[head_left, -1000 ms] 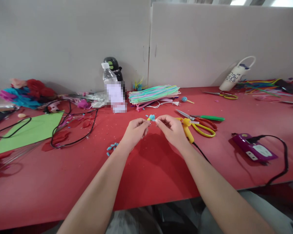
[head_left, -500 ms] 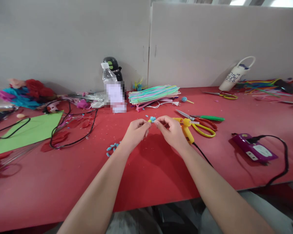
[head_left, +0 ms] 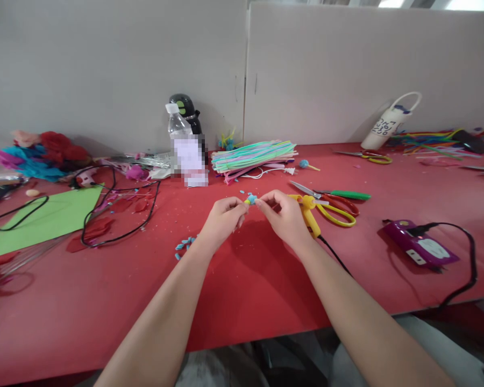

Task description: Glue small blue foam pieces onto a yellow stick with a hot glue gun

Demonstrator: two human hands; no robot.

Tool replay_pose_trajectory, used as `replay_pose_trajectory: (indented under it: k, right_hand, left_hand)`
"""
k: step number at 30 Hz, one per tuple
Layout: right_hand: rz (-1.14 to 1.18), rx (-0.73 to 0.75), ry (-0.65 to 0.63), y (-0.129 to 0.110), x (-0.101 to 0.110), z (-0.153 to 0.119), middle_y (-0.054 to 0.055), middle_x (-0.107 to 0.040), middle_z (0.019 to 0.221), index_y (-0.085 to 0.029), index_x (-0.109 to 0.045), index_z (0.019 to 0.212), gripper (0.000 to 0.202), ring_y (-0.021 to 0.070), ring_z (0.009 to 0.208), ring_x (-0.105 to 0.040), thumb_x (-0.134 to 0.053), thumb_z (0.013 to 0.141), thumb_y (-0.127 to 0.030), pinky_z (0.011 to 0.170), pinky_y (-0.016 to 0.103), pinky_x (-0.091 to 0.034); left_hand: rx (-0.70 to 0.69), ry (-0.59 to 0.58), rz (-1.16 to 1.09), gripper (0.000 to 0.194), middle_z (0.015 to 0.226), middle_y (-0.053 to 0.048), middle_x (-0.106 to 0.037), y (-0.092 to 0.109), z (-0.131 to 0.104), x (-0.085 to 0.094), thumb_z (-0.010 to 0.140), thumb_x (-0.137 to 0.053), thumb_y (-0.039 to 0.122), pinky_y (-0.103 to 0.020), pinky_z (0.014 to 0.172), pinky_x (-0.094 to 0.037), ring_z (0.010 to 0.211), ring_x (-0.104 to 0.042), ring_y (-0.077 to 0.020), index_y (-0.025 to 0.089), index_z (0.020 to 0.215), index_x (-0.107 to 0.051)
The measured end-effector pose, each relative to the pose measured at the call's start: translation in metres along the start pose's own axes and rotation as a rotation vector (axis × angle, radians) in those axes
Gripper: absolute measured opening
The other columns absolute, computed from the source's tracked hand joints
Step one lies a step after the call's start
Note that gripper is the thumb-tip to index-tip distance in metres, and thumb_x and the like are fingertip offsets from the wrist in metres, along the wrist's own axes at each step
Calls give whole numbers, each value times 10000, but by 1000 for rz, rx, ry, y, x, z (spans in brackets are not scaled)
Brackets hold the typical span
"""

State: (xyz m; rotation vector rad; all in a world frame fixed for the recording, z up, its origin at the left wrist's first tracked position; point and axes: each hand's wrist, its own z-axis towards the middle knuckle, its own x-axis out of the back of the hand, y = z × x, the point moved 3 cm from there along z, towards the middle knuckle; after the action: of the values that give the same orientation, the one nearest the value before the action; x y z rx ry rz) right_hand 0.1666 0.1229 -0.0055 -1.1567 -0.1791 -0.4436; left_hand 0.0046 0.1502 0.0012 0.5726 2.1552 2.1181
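Between the fingertips of both hands is a small blue pipe-cleaner flower point(head_left: 251, 199) with a yellow stem. My left hand point(head_left: 227, 216) is closed in a pinch at its yellow end. From the other side, my right hand point(head_left: 281, 216) pinches at the blue part; whether a separate blue piece is in those fingertips is too small to tell. Short cut blue pipe-cleaner pieces point(head_left: 183, 246) lie by my left forearm, and a few more crumbs rest just beyond my fingers. A yellow glue gun point(head_left: 311, 220) lies beside my right hand, partly hidden by it.
Scissors point(head_left: 339, 219) and a green-handled tool point(head_left: 350, 195) lie right of the glue gun. Farther right is a purple power adapter point(head_left: 421, 244) with a black cord. Behind are a pipe-cleaner bundle point(head_left: 254, 157), a blue ball on a stick point(head_left: 304, 164) and a plastic bottle point(head_left: 179, 126).
My fingers have shifted only slightly around the blue flower. The blue part looks more compact between the fingertips. Otherwise the view has barely moved.
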Motion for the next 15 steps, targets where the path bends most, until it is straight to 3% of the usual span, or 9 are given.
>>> replay_pose_trajectory:
  k: [7, 15]
  right_hand:
    - [125, -26, 123, 2, 5, 1, 43, -700, 844, -197, -643, 896, 187, 176, 758, -655, -644, 884, -384, 679, 301, -513]
    - [264, -114, -20, 6, -3, 2, 90, -753, 953, -186, -688, 995, 269, 225, 895, -718, -742, 796, -359, 823, 381, -573]
  left_hand:
    - [8, 2, -24, 238, 494, 46, -468, 3, -3, 5, 826, -592, 353, -223, 459, -290, 455, -389, -82, 182, 663, -562]
    - [19, -42, -31, 251, 475, 45, -448, 2, -1, 8, 812, -591, 368, -229, 447, -262, 445, -359, -80, 181, 649, -561]
